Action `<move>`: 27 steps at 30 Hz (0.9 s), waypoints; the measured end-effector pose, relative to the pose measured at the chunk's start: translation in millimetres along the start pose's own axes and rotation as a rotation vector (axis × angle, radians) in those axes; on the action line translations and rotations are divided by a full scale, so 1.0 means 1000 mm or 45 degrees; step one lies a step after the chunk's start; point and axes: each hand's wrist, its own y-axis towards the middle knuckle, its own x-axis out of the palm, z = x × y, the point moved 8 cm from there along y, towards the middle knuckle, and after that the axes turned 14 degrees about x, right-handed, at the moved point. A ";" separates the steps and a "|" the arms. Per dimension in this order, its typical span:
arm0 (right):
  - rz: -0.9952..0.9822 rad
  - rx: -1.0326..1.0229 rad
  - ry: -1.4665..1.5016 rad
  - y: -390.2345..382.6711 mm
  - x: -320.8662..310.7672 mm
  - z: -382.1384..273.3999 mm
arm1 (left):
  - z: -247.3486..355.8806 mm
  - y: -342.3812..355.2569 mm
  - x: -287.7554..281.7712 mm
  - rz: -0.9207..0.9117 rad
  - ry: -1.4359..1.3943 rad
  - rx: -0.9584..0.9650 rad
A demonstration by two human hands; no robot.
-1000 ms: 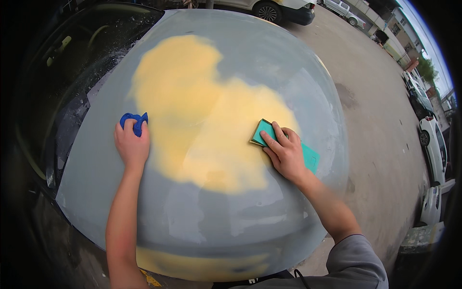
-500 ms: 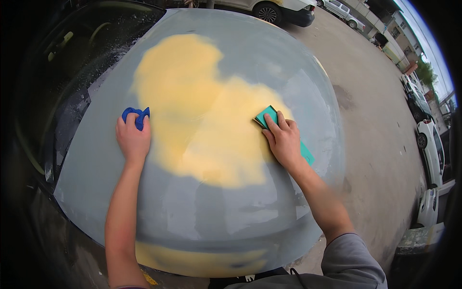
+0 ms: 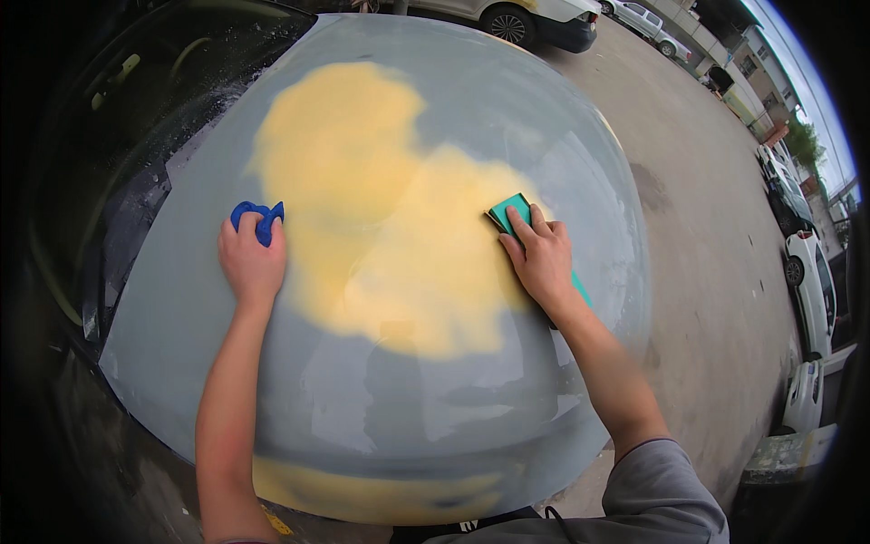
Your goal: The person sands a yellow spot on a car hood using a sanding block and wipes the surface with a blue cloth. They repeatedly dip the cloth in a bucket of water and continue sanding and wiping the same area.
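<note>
A grey car hood (image 3: 399, 412) with a large smooth yellow patch (image 3: 353, 163) spreads out under both hands. On its left part, my left hand (image 3: 252, 267) is closed round a crumpled blue cloth (image 3: 261, 220). My right hand (image 3: 546, 258) lies over a long teal sanding block (image 3: 512, 212) at the patch's right side, fingers and thumb gripping it. The block's front end shows past the fingertips, with a dark lower edge against the hood. Its rear end peeks out beside the wrist; the middle is hidden under my palm.
The windshield (image 3: 172, 82) borders the hood at the left, with dark, dusty trim along its base. Beyond the far edge stands a white car (image 3: 535, 18). Concrete ground (image 3: 707, 218) runs along the right, with parked cars (image 3: 811, 281) at its far side.
My right hand and the sanding block have shifted slightly right, and the block has turned a little. My left hand stays at nearly the same spot with the blue cloth.
</note>
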 end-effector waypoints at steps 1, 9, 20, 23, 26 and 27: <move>-0.043 0.030 -0.033 0.010 0.006 0.006 | 0.001 0.001 0.001 -0.002 -0.001 0.004; -0.200 0.269 -0.222 0.169 0.052 0.077 | 0.043 0.023 0.021 0.059 -0.119 0.003; -0.263 -0.236 0.143 0.039 -0.016 -0.003 | 0.020 0.013 0.006 0.002 0.005 0.003; -0.381 0.007 -0.023 0.116 0.024 0.021 | 0.038 0.019 0.017 0.027 -0.056 -0.003; -0.330 -0.059 0.069 0.062 0.006 0.006 | 0.030 0.016 0.019 -0.008 -0.022 0.012; -0.312 -0.093 0.300 0.017 -0.005 -0.011 | 0.013 0.011 0.011 -0.026 0.029 0.016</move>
